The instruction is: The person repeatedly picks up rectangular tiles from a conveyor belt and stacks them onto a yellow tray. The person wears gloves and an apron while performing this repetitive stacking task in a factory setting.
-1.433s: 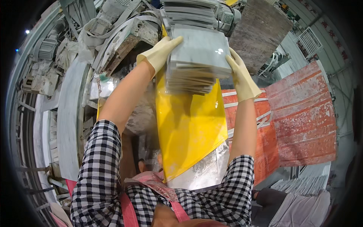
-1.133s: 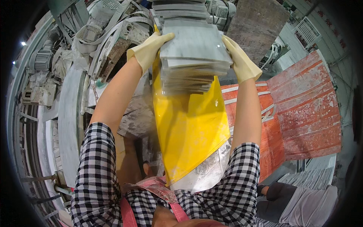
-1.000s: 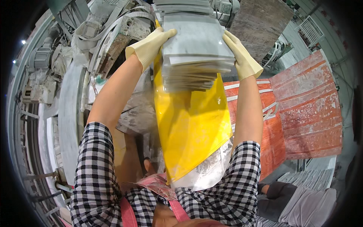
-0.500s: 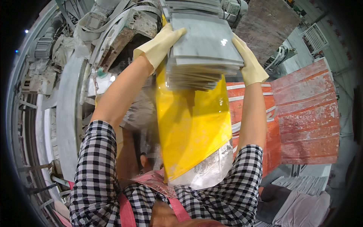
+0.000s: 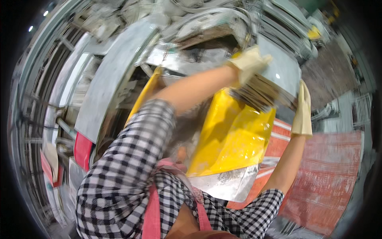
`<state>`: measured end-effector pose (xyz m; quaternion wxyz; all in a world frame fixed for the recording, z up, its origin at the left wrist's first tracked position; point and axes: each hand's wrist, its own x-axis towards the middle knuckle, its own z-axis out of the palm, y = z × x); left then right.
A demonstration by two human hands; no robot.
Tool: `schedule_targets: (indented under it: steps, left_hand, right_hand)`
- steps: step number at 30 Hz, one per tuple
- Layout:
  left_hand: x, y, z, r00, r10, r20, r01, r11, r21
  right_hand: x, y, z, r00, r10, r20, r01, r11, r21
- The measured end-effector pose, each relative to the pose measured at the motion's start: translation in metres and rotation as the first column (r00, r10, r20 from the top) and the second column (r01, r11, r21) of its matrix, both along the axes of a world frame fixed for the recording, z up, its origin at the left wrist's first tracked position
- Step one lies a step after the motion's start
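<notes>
A stack of grey, marble-like stone tiles (image 5: 283,65) stands at the upper right of centre, its near edges uneven and smeared by motion. My left hand (image 5: 250,63), in a cream rubber glove, lies against its left side with the thumb over the top tile. Along the right side, my right hand (image 5: 303,107) in a matching glove presses with its fingers straight; the fingertips are partly hidden. Under the near end of the stack slopes a glossy yellow sheet (image 5: 234,135), with a whitish metal-like surface (image 5: 227,184) below it.
A long grey slab (image 5: 115,79) stretches along the left, with a red piece (image 5: 82,152) at its lower end. Reddish, worn panels (image 5: 326,171) lie to the right. Beyond them is a brown board (image 5: 334,73). Dusty machinery (image 5: 215,24) fills the far side.
The view has swung, so the stack and both hands appear farther right and lower. My left arm now reaches across to the right. Both hands remain at the stack's sides.
</notes>
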<state>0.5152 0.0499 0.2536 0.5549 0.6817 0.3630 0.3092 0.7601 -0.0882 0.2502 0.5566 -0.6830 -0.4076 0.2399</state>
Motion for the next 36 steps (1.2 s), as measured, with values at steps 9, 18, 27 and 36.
schedule_targets:
  steps: [9, 18, 27, 36]
  left_hand:
    - [0.066, 0.027, -0.028, 0.953, 0.192, -0.234, -0.117, 0.947, 0.298]
    - [0.061, 0.029, -0.036, 0.952, 0.273, -0.140, -0.218, 0.923, 0.316]
    - [0.045, 0.032, -0.025, 0.934, 0.357, -0.025, -0.250, 0.701, 0.668]
    - [-0.175, -0.015, -0.035, 0.956, -0.107, 0.272, 0.025, 0.957, 0.290]
  right_hand:
    - [0.003, 0.001, -0.021, 0.993, -0.120, 0.023, 0.117, 0.988, 0.097]
    - [-0.036, 0.005, -0.020, 0.971, -0.229, -0.063, 0.237, 0.935, 0.265]
    - [-0.005, 0.020, -0.038, 0.945, -0.321, 0.058, 0.293, 0.914, 0.280]
    - [-0.043, -0.030, -0.003, 0.938, -0.335, 0.090, 0.235, 0.804, 0.546]
